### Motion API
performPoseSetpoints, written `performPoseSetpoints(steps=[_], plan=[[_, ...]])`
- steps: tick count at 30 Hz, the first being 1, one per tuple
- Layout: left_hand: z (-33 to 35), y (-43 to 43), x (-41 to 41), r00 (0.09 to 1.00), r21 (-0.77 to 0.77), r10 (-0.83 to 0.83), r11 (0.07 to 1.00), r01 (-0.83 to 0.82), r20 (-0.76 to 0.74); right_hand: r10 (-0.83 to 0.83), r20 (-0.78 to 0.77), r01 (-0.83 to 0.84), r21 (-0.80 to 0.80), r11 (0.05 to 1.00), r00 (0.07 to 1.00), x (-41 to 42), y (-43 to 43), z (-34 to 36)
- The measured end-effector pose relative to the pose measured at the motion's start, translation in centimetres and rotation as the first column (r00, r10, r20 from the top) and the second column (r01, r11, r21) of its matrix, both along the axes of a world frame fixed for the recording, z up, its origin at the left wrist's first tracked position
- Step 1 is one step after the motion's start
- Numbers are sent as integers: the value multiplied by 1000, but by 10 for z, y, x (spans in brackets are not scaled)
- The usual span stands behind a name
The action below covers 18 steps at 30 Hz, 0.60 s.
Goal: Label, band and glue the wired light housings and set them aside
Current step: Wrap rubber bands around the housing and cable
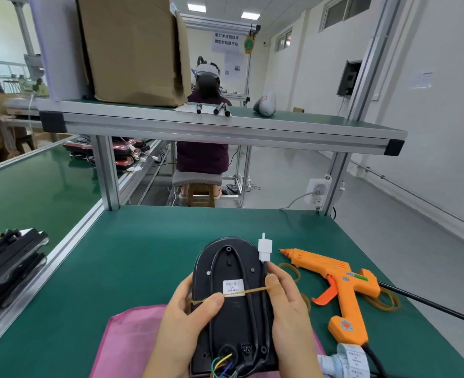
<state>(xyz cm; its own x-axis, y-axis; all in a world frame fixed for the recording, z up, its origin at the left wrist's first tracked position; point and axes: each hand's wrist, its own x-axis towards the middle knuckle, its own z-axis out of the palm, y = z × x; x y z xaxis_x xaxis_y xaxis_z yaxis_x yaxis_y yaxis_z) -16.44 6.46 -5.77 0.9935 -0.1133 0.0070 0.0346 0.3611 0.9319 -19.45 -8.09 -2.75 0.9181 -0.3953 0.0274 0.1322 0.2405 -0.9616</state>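
Observation:
A black light housing (232, 317) lies back-up on the green bench, over a pink cloth (132, 339). A white label (233, 287) sits on its back. A tan rubber band (255, 290) stretches across the housing over the label. My left hand (187, 315) grips the housing's left edge, thumb on the band. My right hand (288, 304) grips the right edge, its fingers holding the band and the black cable. The cable ends in a white connector (265, 248) standing above my right fingers. Coloured wires (222, 364) come out at the housing's near end.
An orange glue gun (342, 285) lies to the right with loose rubber bands (386, 302) around it. A label roll (348, 361) sits at the near right. Black housings (9, 257) are stacked at the left, red lamps (121, 154) farther back. A shelf (225, 126) spans overhead.

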Motion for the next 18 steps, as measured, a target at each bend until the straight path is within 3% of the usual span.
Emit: performPoseSetpoints(steps=[18], plan=[[-2, 2, -6, 1000, -28, 14, 1000, -14, 1, -58, -156, 17, -252, 968, 986, 6, -6, -7]])
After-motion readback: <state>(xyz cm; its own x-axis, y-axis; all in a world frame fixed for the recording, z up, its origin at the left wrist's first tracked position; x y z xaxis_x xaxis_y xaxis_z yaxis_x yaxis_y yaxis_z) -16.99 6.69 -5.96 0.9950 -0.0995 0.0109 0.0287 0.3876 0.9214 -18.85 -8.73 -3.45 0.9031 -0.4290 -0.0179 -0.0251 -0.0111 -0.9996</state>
